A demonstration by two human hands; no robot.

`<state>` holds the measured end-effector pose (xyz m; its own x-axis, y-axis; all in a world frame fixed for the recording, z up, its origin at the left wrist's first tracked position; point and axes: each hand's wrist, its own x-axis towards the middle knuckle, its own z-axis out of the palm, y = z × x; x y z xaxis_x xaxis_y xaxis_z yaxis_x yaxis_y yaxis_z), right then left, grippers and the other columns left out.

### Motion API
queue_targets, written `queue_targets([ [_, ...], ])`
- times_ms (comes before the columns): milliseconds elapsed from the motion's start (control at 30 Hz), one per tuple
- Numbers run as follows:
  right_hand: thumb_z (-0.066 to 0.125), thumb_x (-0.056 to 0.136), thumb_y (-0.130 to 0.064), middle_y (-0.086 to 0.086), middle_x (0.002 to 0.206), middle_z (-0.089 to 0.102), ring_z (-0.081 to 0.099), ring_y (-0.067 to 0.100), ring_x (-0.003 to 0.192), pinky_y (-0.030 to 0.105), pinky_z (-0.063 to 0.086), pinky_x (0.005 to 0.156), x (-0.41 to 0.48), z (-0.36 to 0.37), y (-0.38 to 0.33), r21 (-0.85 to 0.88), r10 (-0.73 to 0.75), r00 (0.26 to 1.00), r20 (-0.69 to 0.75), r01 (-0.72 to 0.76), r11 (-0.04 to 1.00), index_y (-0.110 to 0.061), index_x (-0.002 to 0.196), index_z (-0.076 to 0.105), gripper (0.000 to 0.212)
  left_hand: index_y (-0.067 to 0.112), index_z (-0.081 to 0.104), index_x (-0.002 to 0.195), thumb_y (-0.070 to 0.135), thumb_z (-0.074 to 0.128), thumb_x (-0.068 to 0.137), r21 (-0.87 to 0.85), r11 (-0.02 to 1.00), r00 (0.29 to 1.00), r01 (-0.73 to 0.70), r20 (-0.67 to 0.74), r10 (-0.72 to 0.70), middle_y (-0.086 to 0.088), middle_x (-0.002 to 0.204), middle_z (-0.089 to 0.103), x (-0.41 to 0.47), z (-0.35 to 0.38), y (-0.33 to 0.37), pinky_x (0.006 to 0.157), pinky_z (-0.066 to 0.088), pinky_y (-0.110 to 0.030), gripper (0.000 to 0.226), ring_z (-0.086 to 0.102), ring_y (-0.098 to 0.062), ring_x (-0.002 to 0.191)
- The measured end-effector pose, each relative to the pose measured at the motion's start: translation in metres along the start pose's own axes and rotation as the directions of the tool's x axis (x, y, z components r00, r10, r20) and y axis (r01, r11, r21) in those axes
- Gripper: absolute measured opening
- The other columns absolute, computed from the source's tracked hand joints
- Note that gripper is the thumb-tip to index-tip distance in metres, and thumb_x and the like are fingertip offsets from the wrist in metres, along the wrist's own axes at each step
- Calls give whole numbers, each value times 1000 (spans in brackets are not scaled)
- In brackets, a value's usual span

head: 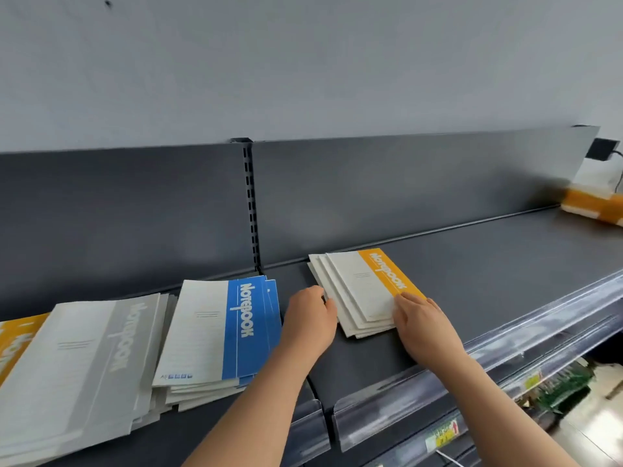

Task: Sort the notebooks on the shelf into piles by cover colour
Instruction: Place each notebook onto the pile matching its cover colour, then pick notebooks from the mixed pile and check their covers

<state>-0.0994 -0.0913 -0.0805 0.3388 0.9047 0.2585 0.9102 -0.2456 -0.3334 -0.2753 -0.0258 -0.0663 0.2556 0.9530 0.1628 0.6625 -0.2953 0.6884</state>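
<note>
Gripping the orange pile (364,291) on the dark shelf (488,264), left hand (310,315) curls; right hand (424,326) presses flat-fingered.

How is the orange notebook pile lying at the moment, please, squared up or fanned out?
Fanned out: the orange pile shows several stepped cover edges along its left side.

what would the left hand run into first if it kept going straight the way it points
The orange notebook pile: the left hand is touching its left edge. Past that, there looks to be only bare shelf up to the back panel, though depth is hard to judge.
</note>
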Motion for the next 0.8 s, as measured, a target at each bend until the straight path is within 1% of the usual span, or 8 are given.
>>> queue_targets([
  [67, 35, 97, -21, -6, 86, 51, 49, 20, 83, 28, 39, 82, 1, 1, 4, 10, -31, 999, 19, 31, 999, -15, 80, 52, 25, 12, 36, 61, 24, 46, 94, 5, 999, 999, 40, 13, -40, -2, 62, 41, 11, 14, 0, 46, 24, -24, 37, 33, -12, 50],
  [167, 38, 99, -24, -2, 114, 63, 54, 17, 109, 19, 25, 105, 1, 1, 7, -1, -157, 986, 47, 157, 988, -15, 104, 66, 29, 17, 40, 61, 34, 43, 97, 8, 997, 997, 77, -29, -77, -1, 67, 46, 20, 26, -2, 46, 23, -22, 39, 37, -8, 51],
  [267, 45, 98, -26, -8, 130, 59, 49, 10, 124, 18, 20, 110, 1, 0, 8, 58, -248, 967, 64, 244, 968, -23, 119, 65, 29, 19, 55, 79, 43, 45, 95, 35, 997, 996, 72, -52, -70, 3, 82, 60, 26, 29, -7, 49, 33, -21, 30, 55, -8, 67],
  [433, 51, 95, -20, -3, 109, 70, 60, 18, 103, 23, 37, 102, 11, 1, 15, 98, -277, 961, -18, 277, 956, -15, 102, 71, 22, 17, 55, 91, 31, 57, 92, -15, 994, 991, 112, -74, -113, 10, 83, 57, 29, 27, -10, 52, 37, -18, 14, 55, -7, 73],
  [500, 46, 96, -17, 6, 99, 69, 59, 27, 96, 30, 45, 90, 21, -2, 21, 85, -167, 985, -36, 169, 982, -6, 95, 67, 24, 13, 54, 93, 23, 55, 93, -48, 990, 986, 131, -96, -135, 5, 88, 59, 29, 25, -11, 55, 43, -19, 10, 56, -10, 77],
  [567, 41, 97, -18, 6, 97, 67, 57, 28, 96, 27, 42, 84, 29, -1, 27, 82, -84, 996, -3, 84, 993, -5, 92, 65, 28, 10, 53, 94, 17, 52, 94, -91, 982, 978, 165, -110, -175, 0, 93, 61, 28, 24, -11, 52, 41, -17, 8, 56, -9, 75],
  [733, 39, 98, -17, -2, 117, 65, 54, 21, 110, 16, 30, 100, 26, 1, 28, 103, -270, 961, 62, 263, 959, -10, 106, 67, 29, 10, 51, 98, 24, 57, 90, -136, 965, 961, 222, -136, -241, 1, 95, 61, 24, 24, -6, 49, 40, -18, 18, 56, -8, 76],
  [800, 40, 98, -17, -3, 117, 65, 54, 19, 111, 17, 32, 101, 26, 0, 27, 157, -325, 942, 79, 310, 937, -11, 107, 66, 29, 11, 51, 103, 30, 64, 87, -143, 957, 951, 253, -142, -273, 4, 97, 59, 23, 23, -3, 48, 38, -15, 28, 56, -10, 79],
])
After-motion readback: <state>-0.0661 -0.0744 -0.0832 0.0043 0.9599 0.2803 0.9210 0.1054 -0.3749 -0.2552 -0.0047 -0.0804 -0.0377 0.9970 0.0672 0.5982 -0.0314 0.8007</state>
